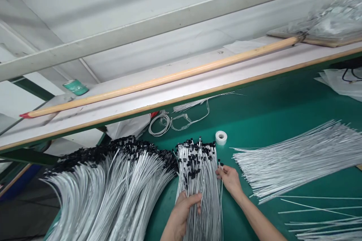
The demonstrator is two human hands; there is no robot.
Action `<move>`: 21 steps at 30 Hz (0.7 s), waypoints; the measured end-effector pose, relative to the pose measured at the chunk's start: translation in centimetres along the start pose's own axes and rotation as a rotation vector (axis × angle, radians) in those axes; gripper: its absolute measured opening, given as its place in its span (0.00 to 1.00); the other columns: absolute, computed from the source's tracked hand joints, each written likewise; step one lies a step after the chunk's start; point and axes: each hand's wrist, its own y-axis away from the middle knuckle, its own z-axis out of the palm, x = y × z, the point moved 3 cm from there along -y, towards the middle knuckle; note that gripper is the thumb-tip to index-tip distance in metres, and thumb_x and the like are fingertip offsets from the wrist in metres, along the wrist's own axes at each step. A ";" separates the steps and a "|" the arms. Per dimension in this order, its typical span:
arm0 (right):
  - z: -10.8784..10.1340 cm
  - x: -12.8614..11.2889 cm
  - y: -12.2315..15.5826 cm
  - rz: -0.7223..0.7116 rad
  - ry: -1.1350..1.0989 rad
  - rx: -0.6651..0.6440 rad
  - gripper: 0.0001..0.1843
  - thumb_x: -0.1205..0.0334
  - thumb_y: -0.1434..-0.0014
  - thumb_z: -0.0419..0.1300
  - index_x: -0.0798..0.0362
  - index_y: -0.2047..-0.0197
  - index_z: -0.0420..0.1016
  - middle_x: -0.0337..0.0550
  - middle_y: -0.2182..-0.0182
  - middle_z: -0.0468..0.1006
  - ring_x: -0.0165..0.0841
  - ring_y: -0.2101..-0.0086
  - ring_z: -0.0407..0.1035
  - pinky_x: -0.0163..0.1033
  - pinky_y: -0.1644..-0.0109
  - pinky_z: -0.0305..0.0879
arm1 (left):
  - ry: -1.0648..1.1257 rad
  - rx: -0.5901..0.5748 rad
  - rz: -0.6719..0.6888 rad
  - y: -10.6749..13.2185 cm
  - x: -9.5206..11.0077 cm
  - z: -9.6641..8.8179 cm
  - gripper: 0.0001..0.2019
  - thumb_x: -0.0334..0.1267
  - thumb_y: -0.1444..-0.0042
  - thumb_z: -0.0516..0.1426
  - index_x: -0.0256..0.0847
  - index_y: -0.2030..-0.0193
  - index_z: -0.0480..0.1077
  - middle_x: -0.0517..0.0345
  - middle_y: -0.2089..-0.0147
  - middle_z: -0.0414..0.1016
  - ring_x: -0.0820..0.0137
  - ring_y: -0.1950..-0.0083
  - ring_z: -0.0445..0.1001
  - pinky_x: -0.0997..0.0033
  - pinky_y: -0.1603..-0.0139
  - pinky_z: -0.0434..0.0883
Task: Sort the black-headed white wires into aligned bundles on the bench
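A bundle of thin grey-white cables [207, 192] with small black ends lies in the middle of the bench, its black tips pointing away from me. My left hand [182, 212] is curled around some cables on the bundle's left side, thumb across them; their black ends stand just above it. At the right edge of the bundle, my right hand [230, 179] pinches a few cables just below their black tips. Most of my right fingers are bent out of sight. A white roll of tape [221, 136] sits beyond my right hand.
Larger heaps of black-ended cables [124, 192] fill the left side, hanging toward the front. Plain cables without black ends [299, 158] lie on the right. Above the back runs a shelf [175, 96] bearing a long wooden pole [158, 82] and a green can [75, 87].
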 end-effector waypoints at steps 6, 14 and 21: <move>-0.2 -0.4 0.4 0.080 -0.156 -0.022 0.15 0.49 0.64 0.63 0.53 0.84 0.72 0.39 0.85 0.71 0.32 0.81 0.62 0.35 0.78 0.54 | 0.017 0.028 -0.020 -0.1 -0.2 0.0 0.15 0.35 0.65 0.66 0.38 0.73 0.63 0.65 0.83 0.68 0.75 0.82 0.65 0.75 0.79 0.63; 0.9 -3.0 1.9 0.208 -0.399 -0.176 0.19 0.49 0.67 0.68 0.56 0.85 0.69 0.36 0.87 0.66 0.21 0.87 0.50 0.31 0.84 0.47 | -0.038 0.016 0.034 -0.6 -0.2 0.2 0.16 0.34 0.66 0.67 0.35 0.71 0.67 0.55 0.75 0.75 0.75 0.79 0.66 0.76 0.80 0.61; 3.3 -5.3 3.3 0.157 -0.508 -0.303 0.17 0.50 0.60 0.66 0.55 0.74 0.74 0.38 0.80 0.71 0.27 0.81 0.61 0.33 0.78 0.56 | -0.114 -0.057 0.022 -1.5 -0.5 0.7 0.15 0.34 0.68 0.67 0.35 0.72 0.69 0.58 0.81 0.72 0.74 0.81 0.66 0.76 0.82 0.58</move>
